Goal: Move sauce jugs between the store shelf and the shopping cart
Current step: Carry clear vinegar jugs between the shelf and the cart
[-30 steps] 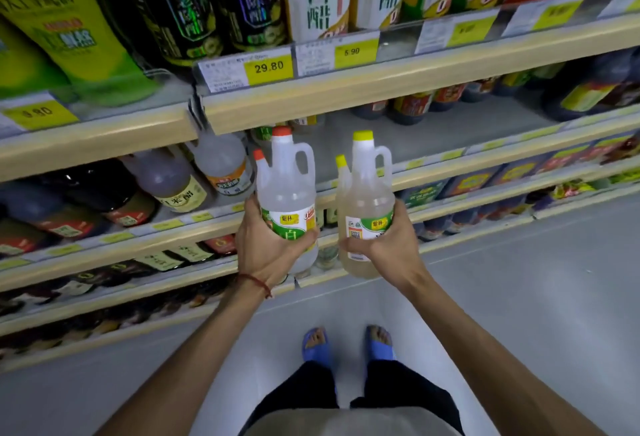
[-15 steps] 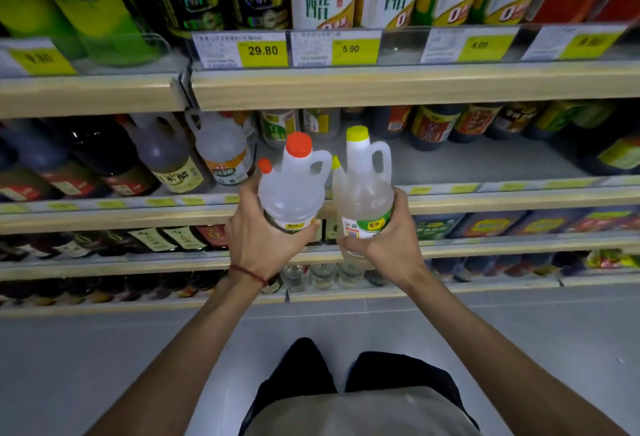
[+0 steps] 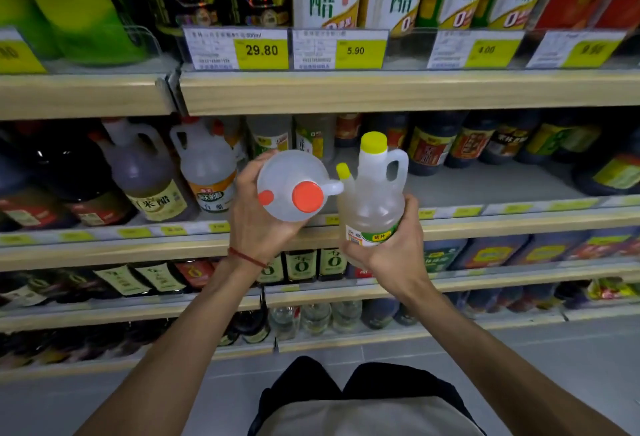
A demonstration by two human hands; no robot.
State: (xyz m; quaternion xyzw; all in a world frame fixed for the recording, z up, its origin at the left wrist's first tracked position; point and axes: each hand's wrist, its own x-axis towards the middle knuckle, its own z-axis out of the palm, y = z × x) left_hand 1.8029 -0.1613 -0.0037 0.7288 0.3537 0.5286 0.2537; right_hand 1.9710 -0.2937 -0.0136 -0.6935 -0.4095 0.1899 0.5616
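My left hand (image 3: pixel 254 221) grips a clear jug with red caps (image 3: pixel 294 176), tipped so its top faces me. My right hand (image 3: pixel 388 245) holds a pale yellowish jug with yellow caps (image 3: pixel 375 196) upright by its lower body. Both jugs touch near their spouts and hover in front of the second shelf (image 3: pixel 502 193), level with its front edge. An open gap on that shelf lies just behind and to the right of the jugs. No shopping cart is in view.
Clear and dark jugs (image 3: pixel 204 172) stand on the shelf to the left, dark bottles (image 3: pixel 433 144) at the back right. An upper shelf edge (image 3: pixel 381 92) with price tags overhangs closely. Lower shelves hold more bottles. Grey floor lies below.
Both hands have risen toward the second shelf with their jugs. The red-capped jug has tilted from upright until its top points at me. The view has moved closer to the shelf.
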